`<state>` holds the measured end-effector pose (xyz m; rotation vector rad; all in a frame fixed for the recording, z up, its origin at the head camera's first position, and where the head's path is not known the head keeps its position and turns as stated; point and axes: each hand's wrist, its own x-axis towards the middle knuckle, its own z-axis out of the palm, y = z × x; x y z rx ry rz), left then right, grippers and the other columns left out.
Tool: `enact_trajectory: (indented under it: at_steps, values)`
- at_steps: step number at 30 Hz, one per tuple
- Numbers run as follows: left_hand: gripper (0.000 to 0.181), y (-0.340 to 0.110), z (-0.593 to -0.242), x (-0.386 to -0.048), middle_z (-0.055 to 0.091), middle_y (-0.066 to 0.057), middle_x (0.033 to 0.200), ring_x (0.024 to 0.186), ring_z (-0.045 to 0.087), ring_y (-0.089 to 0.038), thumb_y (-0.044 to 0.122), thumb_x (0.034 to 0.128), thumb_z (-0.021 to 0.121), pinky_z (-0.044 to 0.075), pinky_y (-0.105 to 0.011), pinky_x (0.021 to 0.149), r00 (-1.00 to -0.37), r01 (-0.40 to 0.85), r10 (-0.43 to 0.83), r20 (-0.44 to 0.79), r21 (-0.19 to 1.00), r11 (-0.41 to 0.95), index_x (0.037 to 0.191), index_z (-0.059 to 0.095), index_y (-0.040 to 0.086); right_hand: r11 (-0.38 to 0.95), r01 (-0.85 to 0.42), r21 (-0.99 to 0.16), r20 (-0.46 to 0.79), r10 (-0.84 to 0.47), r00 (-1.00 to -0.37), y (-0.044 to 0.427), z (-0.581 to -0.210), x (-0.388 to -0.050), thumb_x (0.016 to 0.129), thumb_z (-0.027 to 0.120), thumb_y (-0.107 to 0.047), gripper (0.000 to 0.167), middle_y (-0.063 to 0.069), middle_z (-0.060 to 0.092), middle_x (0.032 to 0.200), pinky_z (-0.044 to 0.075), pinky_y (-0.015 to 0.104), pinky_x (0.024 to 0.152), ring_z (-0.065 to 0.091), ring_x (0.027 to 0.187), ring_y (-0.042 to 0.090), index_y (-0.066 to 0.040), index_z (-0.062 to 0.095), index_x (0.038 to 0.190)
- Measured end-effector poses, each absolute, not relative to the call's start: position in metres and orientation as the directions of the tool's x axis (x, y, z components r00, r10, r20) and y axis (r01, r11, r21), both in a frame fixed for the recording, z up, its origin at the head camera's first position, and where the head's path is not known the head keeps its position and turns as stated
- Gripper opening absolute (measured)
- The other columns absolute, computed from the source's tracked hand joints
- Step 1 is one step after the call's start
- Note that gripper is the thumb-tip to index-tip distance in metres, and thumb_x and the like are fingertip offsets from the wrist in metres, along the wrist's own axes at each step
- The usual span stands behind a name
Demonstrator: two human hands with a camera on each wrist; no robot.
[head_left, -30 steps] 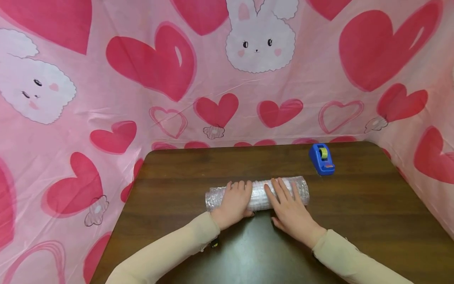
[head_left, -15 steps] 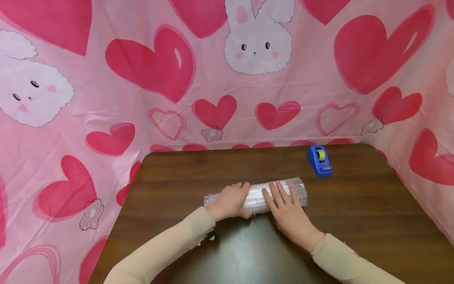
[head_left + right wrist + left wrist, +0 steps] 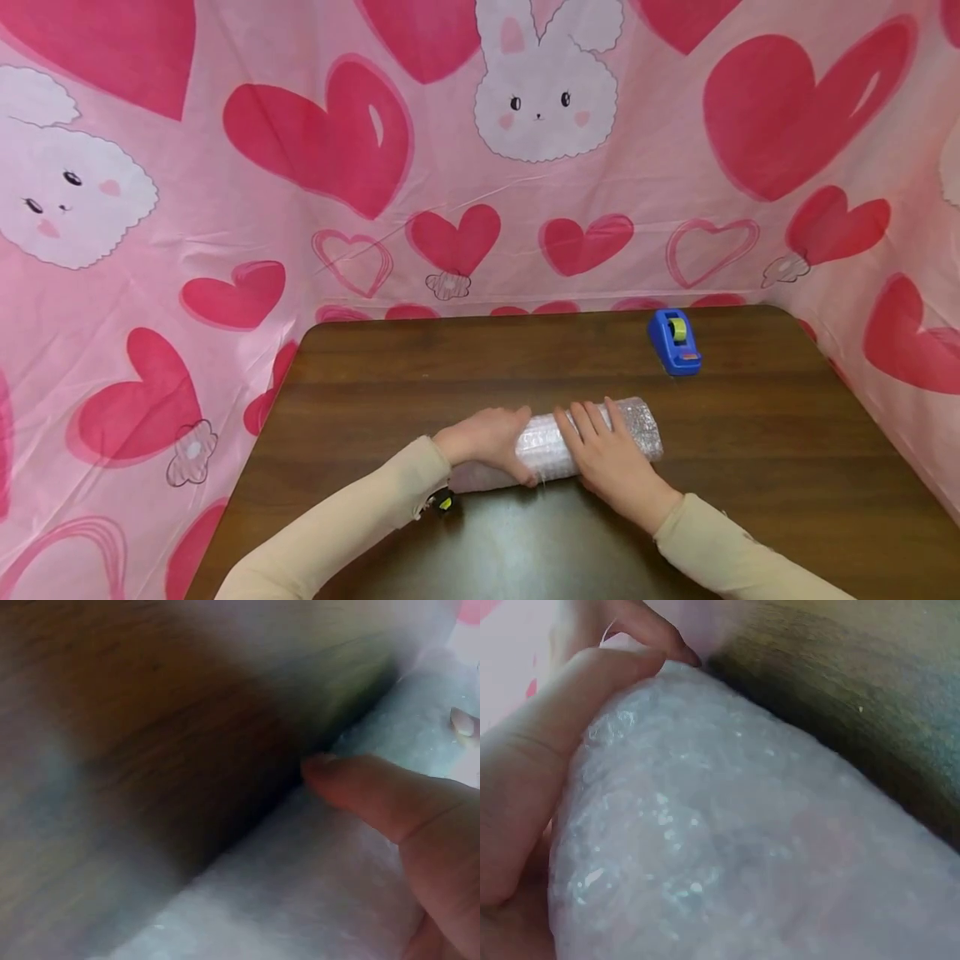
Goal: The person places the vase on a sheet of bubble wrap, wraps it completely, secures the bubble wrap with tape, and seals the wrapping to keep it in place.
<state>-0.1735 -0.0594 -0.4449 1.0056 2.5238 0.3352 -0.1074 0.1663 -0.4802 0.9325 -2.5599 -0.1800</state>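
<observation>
One roll (image 3: pixel 543 450) is lying on the table (image 3: pixel 375 375); the left hand (image 3: pixel 487 437) is gripping its left part, the right hand (image 3: pixel 611 454) is resting fairly straight fingers across its right. Keeping both pressing evenly is probably what tight winding needs.

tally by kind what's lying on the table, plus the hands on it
Hands: 2 (left hand, right hand)
Bubble-wrap roll: 1
Blue tape dispenser: 1
Total: 4
</observation>
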Motion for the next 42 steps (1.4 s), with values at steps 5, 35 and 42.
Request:
enact_trajectory:
  at_steps: [5, 35, 42]
  values:
    - [0.065, -0.060, -0.444, -0.170, 0.060, 0.007, 0.085, 0.072, 0.059, -0.008, 0.047, 0.0713, 0.092, 0.048, -0.023, 0.065, -0.627, 0.591, 0.714, -0.310, 0.408, 0.696, 0.111, 0.054, 0.013, 0.748, -0.600, 0.283, 0.293, -0.663, -0.689, 0.162, -0.473, -0.104, 0.060, 0.095, -0.034, 0.084, 0.020, 0.060, 0.109, 0.054, 0.056, 0.089, 0.059, 0.097, 0.036, 0.001, 0.057, 0.126]
    - [0.117, -0.051, -0.456, -0.112, 0.060, -0.018, 0.140, 0.128, 0.057, -0.031, 0.076, 0.0715, 0.080, 0.048, -0.052, 0.103, -0.772, 0.599, 0.625, 0.111, -0.202, 0.775, 0.150, 0.046, -0.003, 0.789, -0.593, -0.163, -0.134, -0.613, -0.779, 0.160, -0.428, -0.150, 0.063, 0.096, -0.031, 0.080, 0.015, 0.063, 0.118, 0.049, 0.064, 0.094, 0.062, 0.108, 0.040, -0.006, 0.057, 0.128]
    - [0.119, -0.048, -0.474, -0.117, 0.061, -0.014, 0.129, 0.119, 0.058, -0.029, 0.073, 0.0599, 0.088, 0.048, -0.050, 0.098, -0.752, 0.552, 0.609, 0.252, -0.264, 0.791, 0.144, 0.049, -0.001, 0.813, -0.542, -0.211, -0.246, -0.581, -0.776, 0.160, -0.423, -0.160, 0.069, 0.090, -0.030, 0.076, 0.015, 0.063, 0.129, 0.041, 0.066, 0.107, 0.059, 0.120, 0.040, -0.007, 0.056, 0.132]
